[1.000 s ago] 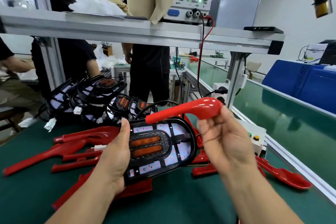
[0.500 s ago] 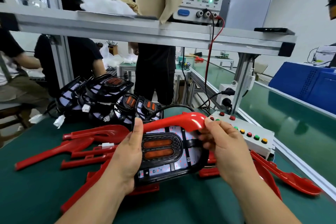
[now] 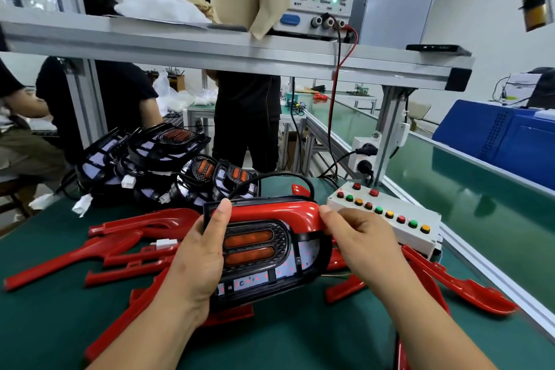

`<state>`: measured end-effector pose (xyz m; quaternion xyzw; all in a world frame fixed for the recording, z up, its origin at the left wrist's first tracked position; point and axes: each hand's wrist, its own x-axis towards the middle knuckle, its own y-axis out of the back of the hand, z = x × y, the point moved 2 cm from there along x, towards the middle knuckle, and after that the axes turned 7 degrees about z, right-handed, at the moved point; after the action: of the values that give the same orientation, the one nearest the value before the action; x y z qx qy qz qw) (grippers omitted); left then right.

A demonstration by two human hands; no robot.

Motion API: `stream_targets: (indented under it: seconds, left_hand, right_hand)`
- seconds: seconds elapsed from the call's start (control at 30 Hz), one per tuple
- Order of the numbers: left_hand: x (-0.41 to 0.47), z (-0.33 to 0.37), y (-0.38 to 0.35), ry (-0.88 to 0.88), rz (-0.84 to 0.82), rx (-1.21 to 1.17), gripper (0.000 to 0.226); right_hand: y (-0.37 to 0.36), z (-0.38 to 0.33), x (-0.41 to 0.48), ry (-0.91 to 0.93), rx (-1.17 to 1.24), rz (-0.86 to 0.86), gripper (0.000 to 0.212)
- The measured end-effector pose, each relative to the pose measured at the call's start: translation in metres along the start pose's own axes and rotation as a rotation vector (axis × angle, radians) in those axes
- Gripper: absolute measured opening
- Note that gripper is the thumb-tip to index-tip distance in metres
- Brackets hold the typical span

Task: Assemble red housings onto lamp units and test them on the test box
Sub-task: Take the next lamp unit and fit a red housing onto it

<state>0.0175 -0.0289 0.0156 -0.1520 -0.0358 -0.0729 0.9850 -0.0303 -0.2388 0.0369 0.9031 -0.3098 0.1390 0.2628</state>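
At lower centre of the frame, the left hand (image 3: 198,252) grips the left side of the lamp unit (image 3: 255,249), with the thumb laid up across its top edge and the other fingers hidden behind it. The red housing (image 3: 270,213) sits along the unit's upper rim, and the right hand (image 3: 357,237) holds its curved right end with fingers curled over it. The test box (image 3: 387,219) lies just beyond the right hand at centre right, and loose housings (image 3: 129,228) lie on the green table (image 3: 45,324) at left
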Motion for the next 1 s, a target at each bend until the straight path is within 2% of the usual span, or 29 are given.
stream_targets:
  seconds: [0.23, 0.37, 0.43, 0.5, 0.57, 0.63, 0.73, 1.0]
  left_hand:
    - [0.0, 0.0, 0.002, -0.02, -0.004, -0.002, 0.067]
    - [0.0, -0.001, 0.002, 0.003, -0.002, -0.038, 0.065]
    - [0.001, -0.001, 0.003, 0.008, -0.003, -0.051, 0.063]
    - [0.002, -0.001, 0.004, 0.015, -0.013, -0.061, 0.064]
    - [0.001, -0.001, 0.004, 0.021, -0.033, -0.065, 0.065]
    - [0.001, -0.001, 0.004, 0.021, -0.047, -0.075, 0.064]
    - [0.001, 0.001, 0.005, 0.013, -0.066, -0.092, 0.061]
    - [-0.001, 0.001, 0.001, 0.008, -0.084, -0.123, 0.05]
  right_hand:
    - [-0.007, 0.008, 0.0, -0.096, -0.027, -0.064, 0.063]
    - [-0.005, 0.008, -0.001, -0.069, -0.103, 0.001, 0.058]
    - [-0.007, 0.008, -0.003, -0.137, 0.011, 0.0, 0.061]
    - [-0.015, 0.008, -0.005, -0.31, 0.317, -0.142, 0.067]
    - [-0.02, 0.004, -0.01, -0.468, 0.607, -0.292, 0.062]
    - [-0.02, 0.002, -0.012, -0.503, 0.747, -0.34, 0.063]
    - [-0.019, 0.001, -0.012, -0.494, 0.823, -0.332, 0.063]
    - [-0.018, 0.001, -0.011, -0.422, 0.826, -0.265, 0.046]
